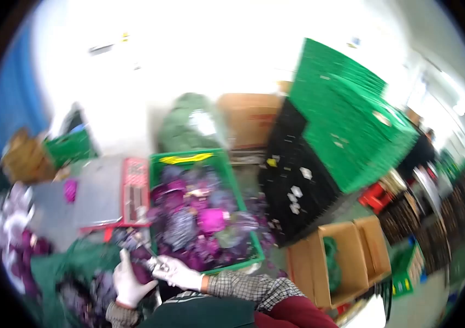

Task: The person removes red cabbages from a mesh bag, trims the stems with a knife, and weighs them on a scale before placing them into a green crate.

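Observation:
My left hand (128, 281), in a white glove, has its thumb and fingers apart, with nothing visible in its grasp. My right hand (175, 273), also gloved in white, is closed around a thin grey knife-like tool (154, 263), blurred at the fingertips. Just beyond both hands is a dark purple cabbage (140, 254), partly hidden. A green crate (234, 186) in front of me holds several red cabbages (210, 220) and loose purple leaves. Beside my left hand, more dark purple leaves (82, 295) lie on green sheeting (60, 262).
Left of the crate stands a grey platform scale (98, 191) with a red-edged panel (136, 188). Stacked green crates (347, 120) and black crates (292, 180) rise at right. An open cardboard box (347, 262) is near my right side. A green sack (189, 123) stands behind.

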Tool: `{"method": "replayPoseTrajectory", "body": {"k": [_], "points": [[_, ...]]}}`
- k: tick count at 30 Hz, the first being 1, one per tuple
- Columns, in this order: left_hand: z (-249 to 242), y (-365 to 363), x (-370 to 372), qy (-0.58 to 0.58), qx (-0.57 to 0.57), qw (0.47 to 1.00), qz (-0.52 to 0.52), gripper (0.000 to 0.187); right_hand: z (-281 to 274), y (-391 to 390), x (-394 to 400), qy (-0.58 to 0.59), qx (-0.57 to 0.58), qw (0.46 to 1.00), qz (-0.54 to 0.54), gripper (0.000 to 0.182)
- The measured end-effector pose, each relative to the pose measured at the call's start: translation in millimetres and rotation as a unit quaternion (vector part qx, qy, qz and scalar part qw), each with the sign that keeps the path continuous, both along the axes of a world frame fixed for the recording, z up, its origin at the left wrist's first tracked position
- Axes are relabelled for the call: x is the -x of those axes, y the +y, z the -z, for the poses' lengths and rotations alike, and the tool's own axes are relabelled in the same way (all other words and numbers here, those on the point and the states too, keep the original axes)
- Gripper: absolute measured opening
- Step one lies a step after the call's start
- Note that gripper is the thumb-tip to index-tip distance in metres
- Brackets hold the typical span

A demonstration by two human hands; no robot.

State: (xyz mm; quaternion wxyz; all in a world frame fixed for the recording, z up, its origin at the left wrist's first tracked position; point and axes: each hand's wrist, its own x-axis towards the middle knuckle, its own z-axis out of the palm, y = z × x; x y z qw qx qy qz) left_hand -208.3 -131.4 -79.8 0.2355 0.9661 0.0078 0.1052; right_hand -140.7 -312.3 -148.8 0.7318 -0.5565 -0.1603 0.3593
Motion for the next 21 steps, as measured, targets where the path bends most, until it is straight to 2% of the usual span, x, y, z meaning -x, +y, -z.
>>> {"method": "replayPoseTrajectory", "body": {"k": [1,2,3,4,5,6,7,9,11,13,15,16,17,19,20,21], "points": [[-6,-9,4,-0.062,-0.057,0.996,0.01,0.123,5,15,-5,-0.006,-0.034,0.999,-0.017,0.04],[-5,-13,6,-0.11,-0.074,0.991,0.022,0.119,-7,28,-4,-0.061,-0.081,0.995,0.002,0.043],[-4,-16,9,-0.101,-0.067,0.993,0.014,0.114,-22,37,-3,-0.106,-0.132,0.985,0.027,0.047],[-6,-22,12,-0.091,-0.055,0.994,-0.011,0.11,-39,45,-11,-0.16,-0.107,0.981,-0.024,0.045],[-7,-25,15,-0.073,-0.001,0.997,-0.021,0.117,-50,51,-15,-0.217,-0.085,0.97,-0.072,0.044],[-11,-29,18,-0.119,0.0,0.991,-0.054,0.126,-34,58,-22,-0.193,-0.063,0.972,-0.116,0.039],[3,-21,17,-0.106,0.112,0.986,-0.07,0.136,-17,66,-29,-0.172,-0.038,0.971,-0.16,0.035],[20,-10,17,-0.075,0.177,0.974,-0.118,0.141,-49,62,-38,-0.399,0.111,0.898,-0.147,0.027],[10,-5,17,-0.062,0.131,0.982,-0.123,0.143,-42,73,-47,-0.441,0.11,0.876,-0.164,0.025],[12,2,19,-0.074,0.197,0.973,-0.093,0.141,-45,76,-49,-0.415,0.111,0.887,-0.17,0.021],[18,9,21,-0.058,0.123,0.986,-0.1,0.144,-35,81,-55,-0.382,0.104,0.899,-0.186,0.018],[17,10,24,-0.043,0.085,0.988,-0.118,0.143,-26,82,-54,-0.318,0.043,0.931,-0.174,0.012],[24,12,26,-0.04,0.067,0.989,-0.124,0.139,-21,79,-54,-0.236,0.047,0.953,-0.183,0.011],[31,16,33,0.016,0.042,0.991,-0.128,0.132,-9,74,-49,-0.274,0.059,0.953,-0.111,0.011],[33,18,38,0.022,0.054,0.989,-0.134,0.128,-5,72,-49,-0.289,0.055,0.954,-0.049,0.011],[33,22,43,0.029,0.066,0.987,-0.14,0.125,-5,62,-58,-0.303,0.067,0.95,-0.035,0.01]]}}
